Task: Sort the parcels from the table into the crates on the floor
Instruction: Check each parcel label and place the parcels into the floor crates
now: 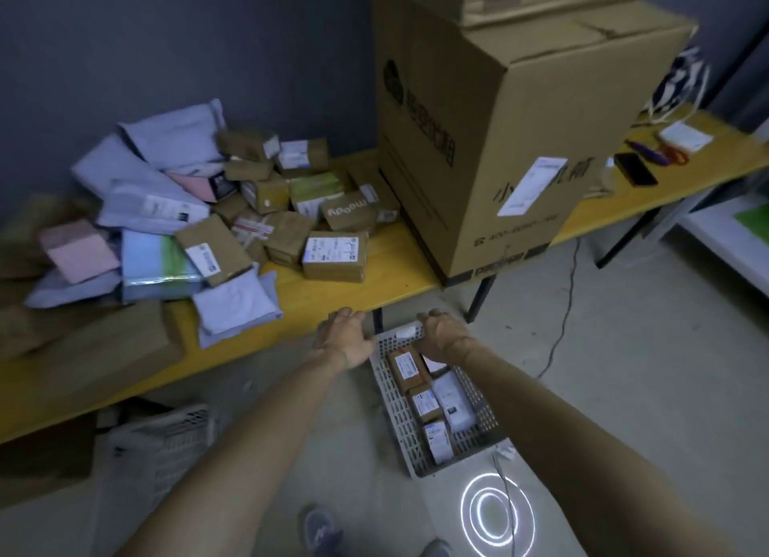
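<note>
Holding item: crate (395, 406), grey, perforated, on the floor just off the near edge of the surface (395, 265), beside a leg (378, 319). Contents: sorted parcels (410, 369), small cartons and white packets, laid flat, below the rim. Hands: right hand (443, 338) grasping the crate's far rim, fingers curled over it; left hand (347, 340) against the far left corner, fingers bent down, but whether it grips cannot be told. Stock outstanding: parcels (233, 219), cartons and soft mailers, heaped toward the left end of the surface, some overhanging the near edge. Step judged in hand: setting or shifting the crate. Handling advice: keep both hands level on the rim and slide rather than tilt, so the flat load does not shuffle; leave the crate mouth out from under the near edge for straight drops. Clearances: leg close at the far rim; big box (499, 140) overhanging the near edge above and to the right; cable (561, 327) trailing on the floor to the right; spare crate (158, 444) under the surface at left. Open floor lies near and right of the crate.
</note>
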